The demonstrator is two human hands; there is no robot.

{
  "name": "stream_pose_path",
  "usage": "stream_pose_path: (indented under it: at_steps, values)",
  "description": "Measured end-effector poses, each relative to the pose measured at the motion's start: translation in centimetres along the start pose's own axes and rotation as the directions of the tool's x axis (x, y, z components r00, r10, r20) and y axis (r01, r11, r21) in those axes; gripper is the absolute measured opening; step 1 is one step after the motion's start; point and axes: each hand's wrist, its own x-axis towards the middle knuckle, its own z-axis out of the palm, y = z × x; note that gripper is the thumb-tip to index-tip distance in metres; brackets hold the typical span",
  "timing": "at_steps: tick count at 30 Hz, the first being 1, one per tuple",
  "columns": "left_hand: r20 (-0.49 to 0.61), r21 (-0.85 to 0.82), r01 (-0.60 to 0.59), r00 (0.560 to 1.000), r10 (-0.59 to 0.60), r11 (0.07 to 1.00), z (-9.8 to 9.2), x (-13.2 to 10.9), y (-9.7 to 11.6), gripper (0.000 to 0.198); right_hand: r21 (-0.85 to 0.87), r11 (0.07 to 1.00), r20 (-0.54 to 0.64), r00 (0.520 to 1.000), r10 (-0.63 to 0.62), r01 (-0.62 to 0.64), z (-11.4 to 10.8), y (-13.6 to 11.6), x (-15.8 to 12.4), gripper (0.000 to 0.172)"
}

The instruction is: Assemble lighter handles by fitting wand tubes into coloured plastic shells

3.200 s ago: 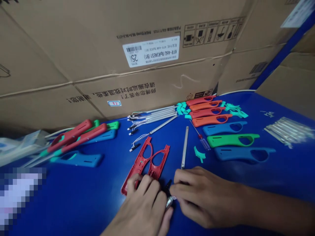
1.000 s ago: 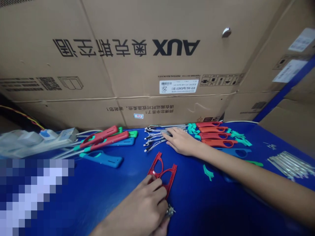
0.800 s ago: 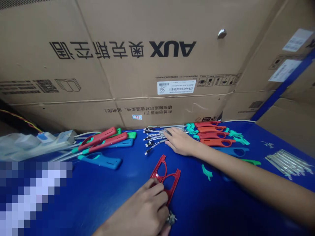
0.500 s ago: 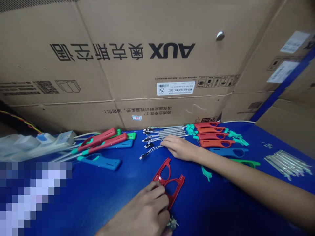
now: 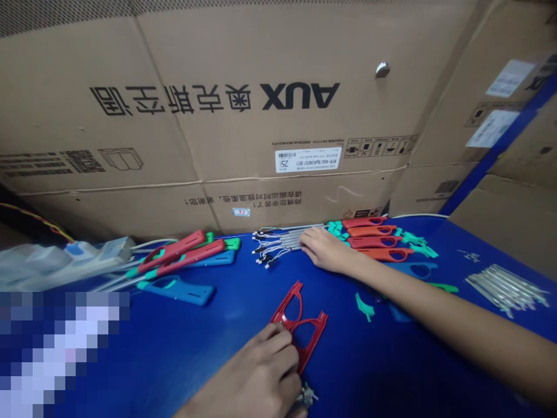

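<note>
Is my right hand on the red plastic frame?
No, the right hand is at the metal rods; the left hand is the one on the red plastic frame.

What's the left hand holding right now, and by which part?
The left hand grips a red plastic two-loop frame by its lower left end, fingers across it.

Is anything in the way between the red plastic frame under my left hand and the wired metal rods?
Nothing visible is. Only the bare blue bench lies between the red plastic frame under your left hand and the wired metal rods. Your right hand rests at the rods' right end, beside that path.
</note>
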Motion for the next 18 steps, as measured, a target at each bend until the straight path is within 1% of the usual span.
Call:
stream_pose_path:
  at_steps: [3,7,10,12,13,15,17,18]
  values:
    - [-0.003,-0.022,0.029,1.0,-0.029,0.999,0.2,-0.1,0.1,0.017,0.025,1.0,0.012,1.0,0.01,-0.01,0.0,0.0,0.2,0.013]
    - [-0.09,-0.047,0.097,0.991,-0.101,0.994,0.0,0.2,0.1,0.015,0.102,0.994,0.004,1.0,0.027,-0.027,-0.7,-0.8,0.4,0.012]
    - [-0.196,-0.045,0.15,0.968,-0.156,0.988,-0.6,0.6,0.1,0.016,0.205,0.978,-0.024,0.999,0.047,-0.042,-2.3,-1.9,-0.5,0.014]
    - [-0.278,-0.059,0.197,0.938,-0.205,0.979,-0.8,0.7,0.0,0.015,0.282,0.959,-0.033,0.998,0.054,-0.042,-3.8,-3.2,-1.9,0.016]
    - [-0.306,-0.093,0.221,0.921,-0.239,0.971,-0.8,0.7,-0.1,0.016,0.326,0.944,-0.027,0.998,0.051,-0.039,-4.6,-3.9,-2.8,0.017]
    - [-0.311,-0.183,0.255,0.901,-0.302,0.95,-0.6,0.5,-0.2,0.017,0.444,0.895,0.006,0.999,0.037,-0.036,-6.1,-5.6,-4.8,0.018]
    - [-0.262,-0.219,0.277,0.907,-0.33,0.936,-0.4,0.2,-0.3,0.018,0.619,0.783,0.08,0.997,0.018,-0.064,-7.2,-7.3,-6.7,0.022]
    - [-0.234,-0.201,0.284,0.915,-0.328,0.937,-0.3,0.1,-0.4,0.019,0.67,0.737,0.117,0.993,0.008,-0.085,-7.5,-8.1,-7.4,0.025]
